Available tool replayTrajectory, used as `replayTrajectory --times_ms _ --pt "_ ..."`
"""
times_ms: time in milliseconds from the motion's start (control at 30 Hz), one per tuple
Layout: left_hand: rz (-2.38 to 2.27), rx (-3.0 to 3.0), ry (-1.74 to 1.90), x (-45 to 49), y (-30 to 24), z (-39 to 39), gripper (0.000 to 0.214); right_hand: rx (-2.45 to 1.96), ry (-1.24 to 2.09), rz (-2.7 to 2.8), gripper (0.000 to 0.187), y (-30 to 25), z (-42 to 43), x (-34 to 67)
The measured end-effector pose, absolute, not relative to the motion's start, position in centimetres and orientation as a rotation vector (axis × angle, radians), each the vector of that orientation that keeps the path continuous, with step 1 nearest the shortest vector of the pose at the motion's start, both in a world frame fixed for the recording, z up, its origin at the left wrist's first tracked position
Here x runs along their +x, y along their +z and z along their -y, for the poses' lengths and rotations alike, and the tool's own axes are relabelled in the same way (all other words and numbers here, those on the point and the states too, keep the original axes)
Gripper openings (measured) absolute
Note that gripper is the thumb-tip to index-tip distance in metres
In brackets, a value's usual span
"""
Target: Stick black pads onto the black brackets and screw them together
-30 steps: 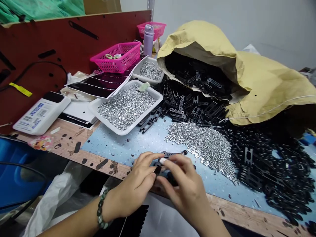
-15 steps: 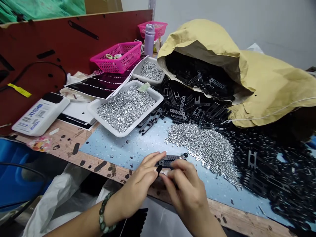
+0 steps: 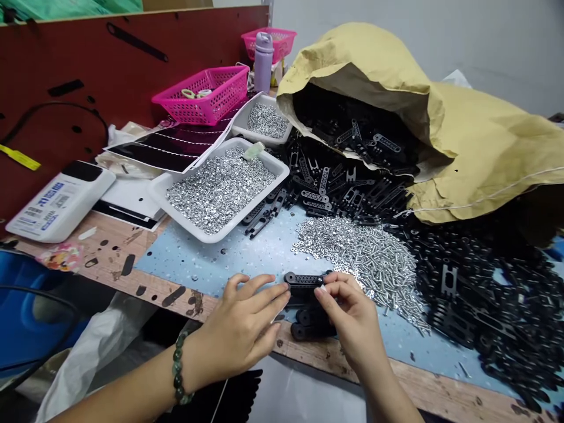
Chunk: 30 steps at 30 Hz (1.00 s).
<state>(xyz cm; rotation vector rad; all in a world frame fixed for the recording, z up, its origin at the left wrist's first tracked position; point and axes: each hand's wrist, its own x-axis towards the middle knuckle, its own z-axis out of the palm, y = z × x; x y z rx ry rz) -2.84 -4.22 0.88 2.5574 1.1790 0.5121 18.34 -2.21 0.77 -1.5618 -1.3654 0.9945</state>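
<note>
A black plastic arm with a lattice pattern (image 3: 305, 280) lies near the front edge of the blue mat (image 3: 185, 258). My right hand (image 3: 355, 314) pinches its right end between thumb and fingers, beside a small silvery spot. My left hand (image 3: 247, 320) has its fingers stretched out and spread, the fingertips touching or nearly touching the arm's left end. Below, between the hands, more black arms (image 3: 308, 324) lie at the mat's edge. A heap of silvery screws and nuts (image 3: 361, 252) lies just beyond my right hand.
A white tray of nuts (image 3: 211, 235) stands left of centre, a smaller tray of screws (image 3: 268, 138) behind it. Black plastic parts (image 3: 484, 299) pile up at the right, below yellow paper sacks (image 3: 489, 135). A white scale (image 3: 59, 205) and pink basket (image 3: 202, 108) are at left.
My hands were close together over a small black piece. Now the left has spread and moved left, and the right pinches the arm's end. The lower arms have come into view.
</note>
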Motion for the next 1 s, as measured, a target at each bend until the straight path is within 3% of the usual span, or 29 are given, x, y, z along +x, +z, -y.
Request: replayTrajectory --times_ms 567,800,1000 --pt "-1.183 2.575 0.625 -2.6 1.2 4.0 0.039 -1.631 0.972 1.454 0.024 0.7 2.2 18.3" --pt "-1.234 2.558 0.538 -1.8 0.9 4.3 0.041 -1.709 0.747 1.706 0.024 0.6 1.9 18.1" --pt "-1.222 2.475 0.534 -1.9 1.4 4.0 0.045 -1.813 0.359 2.021 0.030 1.1 1.9 19.3"
